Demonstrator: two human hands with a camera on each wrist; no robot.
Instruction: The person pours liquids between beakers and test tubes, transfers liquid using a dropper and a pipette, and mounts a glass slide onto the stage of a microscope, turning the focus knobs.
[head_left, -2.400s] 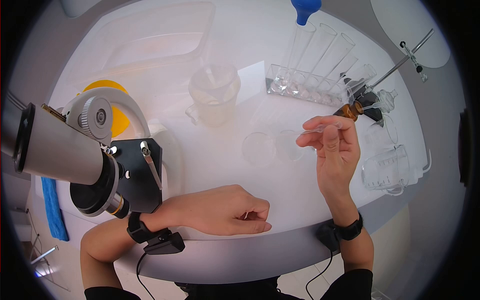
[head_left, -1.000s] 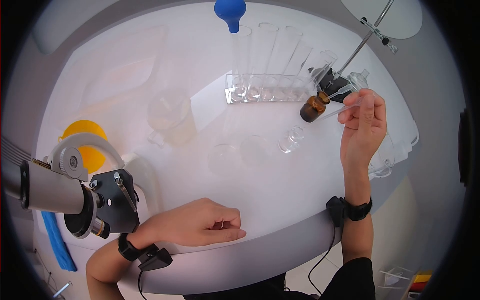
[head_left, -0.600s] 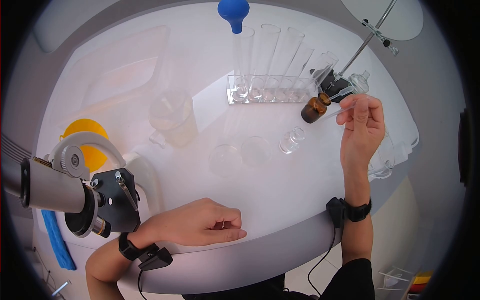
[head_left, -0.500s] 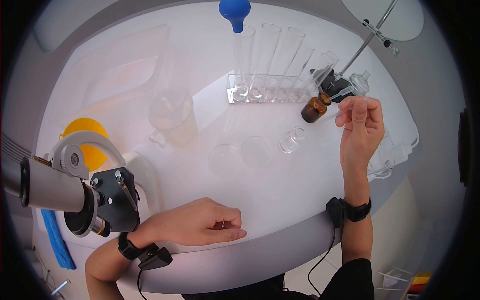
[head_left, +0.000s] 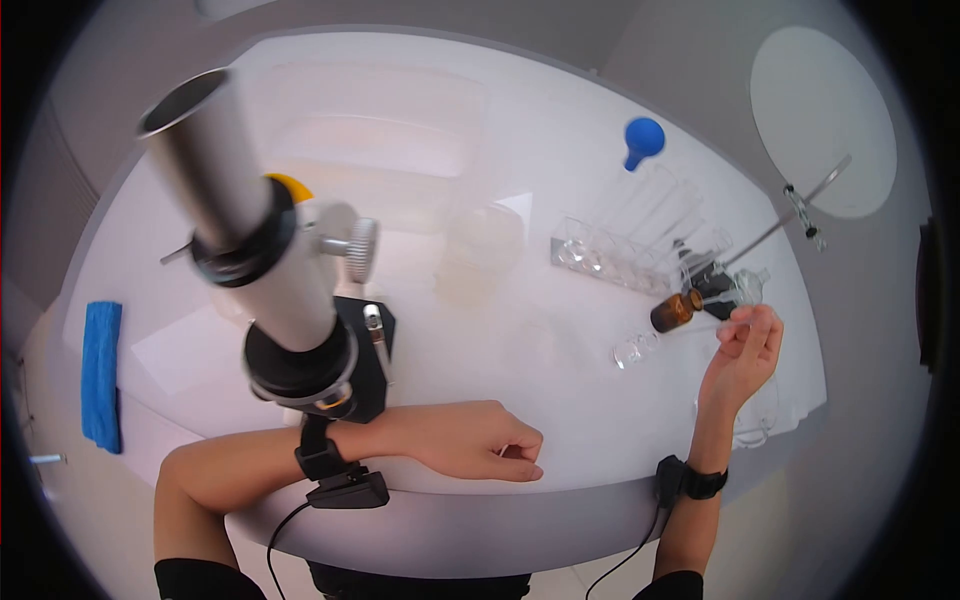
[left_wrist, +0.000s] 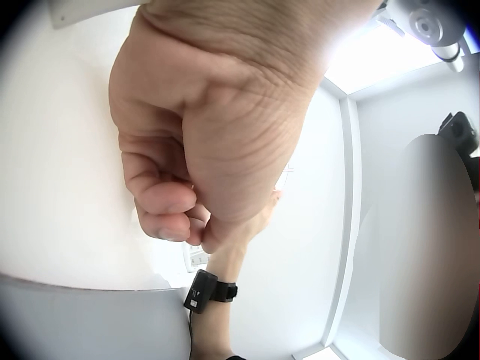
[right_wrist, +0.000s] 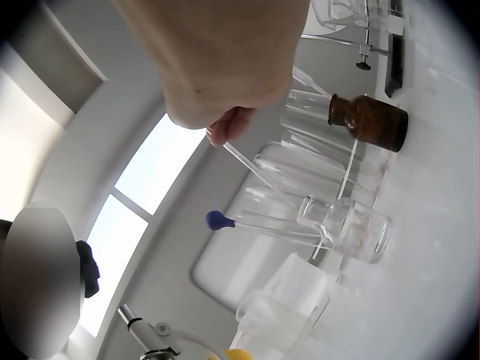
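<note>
In the head view my right hand (head_left: 742,360) is raised at the right side of the table, beside a brown glass bottle (head_left: 673,313). Its fingertips pinch a thin clear plastic pipette (right_wrist: 247,163), whose tip points toward the mouth of a small clear glass bottle (right_wrist: 352,229) in the right wrist view. A second pipette (right_wrist: 309,79) stands in the neck of the brown bottle. My left hand (head_left: 480,440) rests on the table near the front edge, fingers loosely curled, holding nothing.
The microscope (head_left: 300,290) stands at the left, close to my left forearm. Behind the bottles are a test tube rack (head_left: 610,262), a blue rubber bulb (head_left: 645,137) and a metal stand (head_left: 770,230). A plastic jug (head_left: 480,245) is mid-table; a blue cloth (head_left: 100,375) lies far left.
My right hand with the pipette has moved from above the round clear dishes to the right, past the brown bottle. The head view has swung lately; my left hand stays resting.
</note>
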